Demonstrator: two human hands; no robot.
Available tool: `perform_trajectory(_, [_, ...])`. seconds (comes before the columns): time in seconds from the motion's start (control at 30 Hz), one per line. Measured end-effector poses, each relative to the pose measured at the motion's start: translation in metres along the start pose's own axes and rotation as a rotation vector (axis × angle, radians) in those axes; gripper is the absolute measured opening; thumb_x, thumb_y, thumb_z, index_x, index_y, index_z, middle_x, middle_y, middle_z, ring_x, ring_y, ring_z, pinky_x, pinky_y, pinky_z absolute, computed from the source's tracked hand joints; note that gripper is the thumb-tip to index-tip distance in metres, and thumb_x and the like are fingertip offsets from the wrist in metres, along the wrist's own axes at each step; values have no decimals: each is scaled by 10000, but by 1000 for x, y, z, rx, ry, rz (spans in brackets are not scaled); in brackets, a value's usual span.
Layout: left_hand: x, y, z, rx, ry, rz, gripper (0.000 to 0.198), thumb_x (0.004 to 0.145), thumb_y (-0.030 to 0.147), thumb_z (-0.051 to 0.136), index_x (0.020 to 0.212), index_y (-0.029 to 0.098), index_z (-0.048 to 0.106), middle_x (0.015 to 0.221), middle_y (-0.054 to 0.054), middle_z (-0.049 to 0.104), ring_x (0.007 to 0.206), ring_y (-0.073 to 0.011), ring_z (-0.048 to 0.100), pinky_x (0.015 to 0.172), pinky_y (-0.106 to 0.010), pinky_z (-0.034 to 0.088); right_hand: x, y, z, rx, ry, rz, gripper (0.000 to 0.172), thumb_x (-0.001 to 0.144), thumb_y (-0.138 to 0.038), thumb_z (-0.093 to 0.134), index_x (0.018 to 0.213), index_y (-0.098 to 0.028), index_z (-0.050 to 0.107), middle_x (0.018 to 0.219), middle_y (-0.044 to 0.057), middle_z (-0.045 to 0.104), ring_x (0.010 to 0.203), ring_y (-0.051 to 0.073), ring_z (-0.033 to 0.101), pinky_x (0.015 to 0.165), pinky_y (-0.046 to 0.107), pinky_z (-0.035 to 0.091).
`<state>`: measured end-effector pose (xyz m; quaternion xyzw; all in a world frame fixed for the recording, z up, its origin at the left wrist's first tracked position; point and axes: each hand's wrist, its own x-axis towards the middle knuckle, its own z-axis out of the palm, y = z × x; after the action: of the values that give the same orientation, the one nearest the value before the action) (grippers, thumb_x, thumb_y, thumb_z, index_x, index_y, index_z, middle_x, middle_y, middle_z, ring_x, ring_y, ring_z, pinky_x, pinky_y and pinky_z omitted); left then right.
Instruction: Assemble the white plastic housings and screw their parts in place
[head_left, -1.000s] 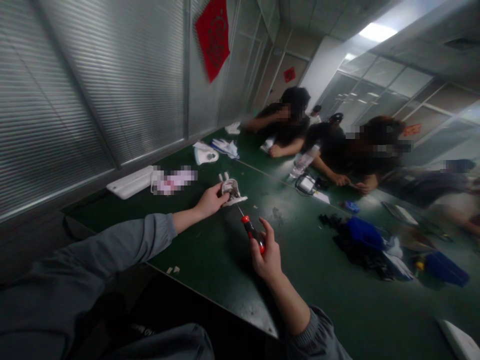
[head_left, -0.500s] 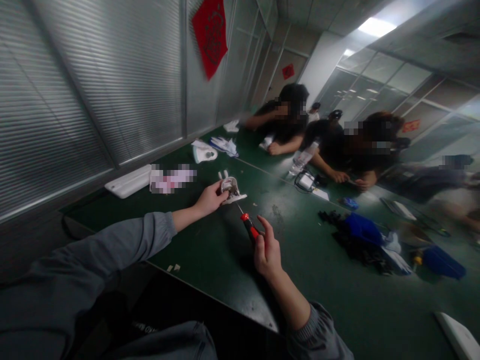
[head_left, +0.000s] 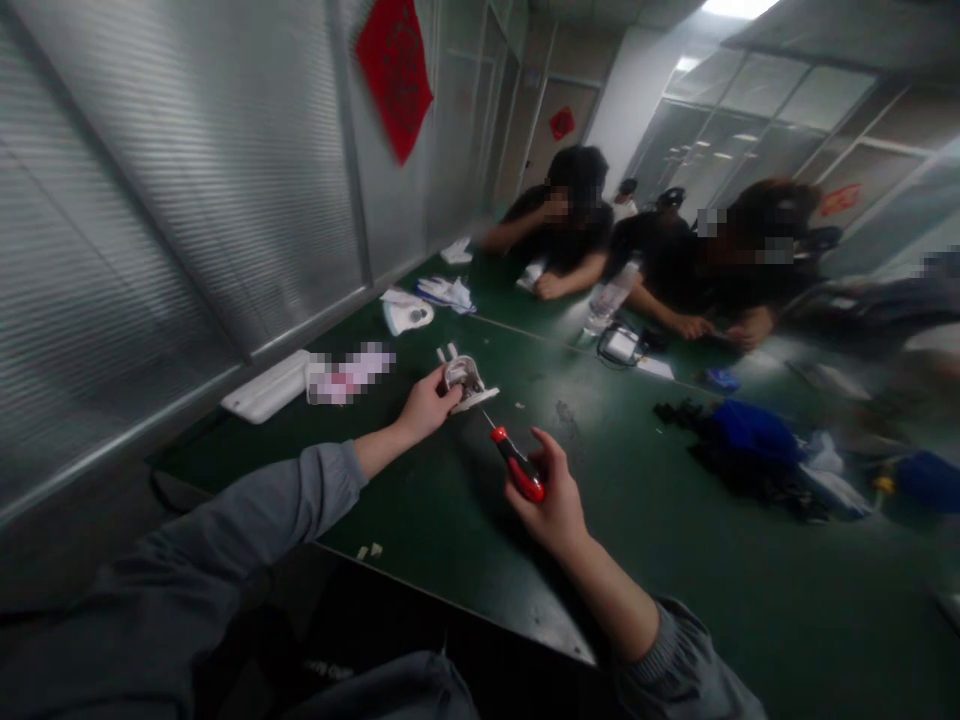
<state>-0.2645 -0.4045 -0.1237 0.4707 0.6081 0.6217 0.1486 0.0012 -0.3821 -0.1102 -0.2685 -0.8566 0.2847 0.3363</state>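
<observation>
My left hand point(head_left: 430, 402) grips a small white plastic housing point(head_left: 466, 377), open on one side, with two white prongs sticking up at its back. Metallic or dark parts show inside it, too small to name. In my right hand point(head_left: 553, 495) is a screwdriver point(head_left: 519, 466) with a red and black handle, held between the thumb and fingers while a raised finger stands off the handle. Its thin shaft points up and left to the housing's lower edge. Whether the tip touches the housing I cannot tell.
On the green table point(head_left: 450, 510) lie a long white casing point(head_left: 270, 387), a white part point(head_left: 407, 312), gloves point(head_left: 448, 293) and a blue cloth-like item point(head_left: 754, 432). A clear bottle point(head_left: 609, 300) stands near a white adapter point(head_left: 622, 345). Two people point(head_left: 559, 225) sit across the table.
The view has shifted slightly. My right hand's grip has loosened around the screwdriver, and more of its handle shows. My left hand still holds the white housing in much the same pose.
</observation>
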Motion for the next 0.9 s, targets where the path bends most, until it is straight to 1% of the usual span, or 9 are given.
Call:
perform_trajectory(0.07, [0, 0, 0, 15, 14, -15, 383, 845, 242, 612, 1213, 139, 641, 1116, -99, 720, 996, -226, 681, 929, -356, 523, 3, 0, -1, 1, -26, 5, 697, 853, -358, 638, 1458, -232, 317, 1026, 64, 649, 802, 181, 665, 718, 290, 523])
perform_trajectory(0.1, [0, 0, 0, 32, 7, -20, 377, 848, 247, 610, 1207, 135, 640, 1104, -101, 721, 995, -229, 682, 936, -363, 520, 4, 0, -3, -4, -48, 21, 689, 862, -383, 641, 1456, -234, 326, 1022, 67, 656, 787, 184, 668, 707, 292, 520])
perform_trajectory(0.27, [1, -1, -2, 51, -18, -31, 377, 856, 272, 613, 1211, 144, 629, 1157, -110, 706, 1078, -243, 667, 994, -393, 498, 2, -1, -10, 33, -150, 16, 499, 989, -362, 423, 1454, -203, 334, 752, 1, 644, 575, 151, 593, 605, 272, 458])
perform_trajectory(0.33, [2, -1, -1, 40, -23, -25, 380, 854, 276, 617, 1212, 151, 626, 1167, -108, 702, 1096, -244, 662, 1009, -400, 491, 1, -2, -11, 45, -128, 8, 537, 961, -344, 470, 1455, -201, 315, 787, 4, 650, 593, 146, 595, 604, 262, 459])
perform_trajectory(0.47, [0, 0, 0, 27, -35, -23, 364, 856, 275, 616, 1201, 158, 632, 1149, -102, 707, 1081, -241, 668, 1003, -407, 498, 1, -5, -11, 19, -86, -34, 723, 848, -370, 640, 1463, -208, 295, 1010, 65, 661, 778, 177, 647, 696, 282, 502])
perform_trajectory(0.67, [1, 1, -1, 79, -9, 10, 344, 850, 252, 614, 1178, 153, 644, 1141, -106, 708, 1071, -245, 671, 1008, -415, 496, 1, -4, -12, -2, -133, 20, 546, 977, -401, 451, 1458, -174, 323, 675, -24, 599, 518, 152, 551, 553, 266, 437])
perform_trajectory(0.73, [2, -2, -1, 60, -2, 18, 353, 850, 253, 613, 1186, 148, 639, 1146, -109, 707, 1077, -244, 669, 1012, -415, 495, 1, -2, -11, -3, -97, 18, 563, 942, -389, 525, 1438, -189, 347, 798, 15, 641, 602, 162, 599, 593, 274, 473])
perform_trajectory(0.83, [3, -6, 0, 22, 1, 13, 372, 848, 255, 615, 1205, 151, 630, 1159, -107, 704, 1093, -241, 665, 1019, -414, 493, 3, 0, -10, -14, -60, -51, 580, 884, -352, 611, 1405, -220, 395, 1063, 90, 646, 846, 202, 659, 742, 315, 530])
perform_trajectory(0.9, [2, -7, 1, 20, 4, 11, 369, 849, 249, 610, 1205, 156, 631, 1161, -102, 705, 1094, -238, 664, 1024, -414, 490, 3, 0, -11, -23, -73, -57, 582, 889, -368, 614, 1410, -228, 395, 1090, 96, 646, 884, 211, 663, 766, 327, 532])
